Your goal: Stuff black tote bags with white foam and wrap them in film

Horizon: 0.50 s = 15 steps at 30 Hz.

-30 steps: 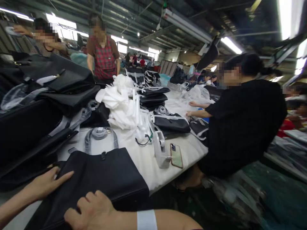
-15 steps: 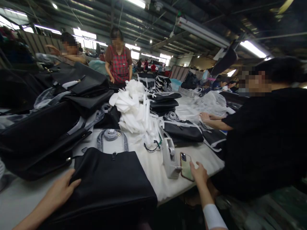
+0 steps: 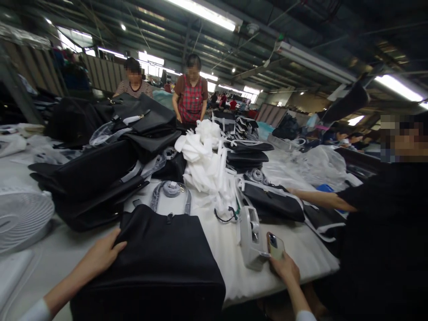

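Note:
A black handbag lies in front of me, its body towards me. My left hand grips its left edge, thumb on top and the other fingers partly hidden at the side. My right hand is closed around the lower end of a phone and covers that part; the phone's camera corner stays visible. Just left of the phone, a grey tape dispenser stands on the white-covered table. Behind the bag are a wrapped handle and a coiled strap.
Black bags are piled at left, near a white fan. White foam wrapping is heaped mid-table. More black bags lie to the right, where a co-worker in black reaches in. Another person in a checked apron stands across.
My right hand has moved onto the phone's lower end and closed on it. My view has turned left, bringing the fan in. The co-worker at right has shifted an arm.

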Tool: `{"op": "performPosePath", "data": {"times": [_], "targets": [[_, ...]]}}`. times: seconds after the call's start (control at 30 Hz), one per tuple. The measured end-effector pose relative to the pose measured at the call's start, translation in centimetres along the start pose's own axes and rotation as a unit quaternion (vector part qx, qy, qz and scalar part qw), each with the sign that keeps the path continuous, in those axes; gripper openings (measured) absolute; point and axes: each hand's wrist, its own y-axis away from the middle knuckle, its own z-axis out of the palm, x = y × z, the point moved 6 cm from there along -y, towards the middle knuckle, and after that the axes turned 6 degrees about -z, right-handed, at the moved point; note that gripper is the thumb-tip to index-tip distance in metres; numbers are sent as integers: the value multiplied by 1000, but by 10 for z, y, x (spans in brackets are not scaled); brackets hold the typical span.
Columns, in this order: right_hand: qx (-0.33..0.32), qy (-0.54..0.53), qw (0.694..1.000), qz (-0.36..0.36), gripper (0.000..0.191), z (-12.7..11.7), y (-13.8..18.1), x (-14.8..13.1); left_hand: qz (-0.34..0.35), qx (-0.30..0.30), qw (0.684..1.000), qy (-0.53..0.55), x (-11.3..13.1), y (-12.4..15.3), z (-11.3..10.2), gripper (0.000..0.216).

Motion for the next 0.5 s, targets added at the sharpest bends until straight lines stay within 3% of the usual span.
{"op": "performPosePath", "data": {"times": [0.2, 0.3, 0.4, 0.5], "targets": [[52, -189, 980, 31, 66, -69, 30, 13, 4, -26, 998, 61, 11, 5, -4, 50], [63, -302, 950, -36, 74, -92, 63, -10, 4, -31, 997, 75, 18, 6, -8, 45], [12, -345, 932, -114, 76, -76, 97, -56, 12, -37, 996, 84, 25, 6, -13, 42], [-41, -315, 935, -158, 75, -36, 115, -104, 12, -23, 996, 80, 29, 6, -27, 34]]}}
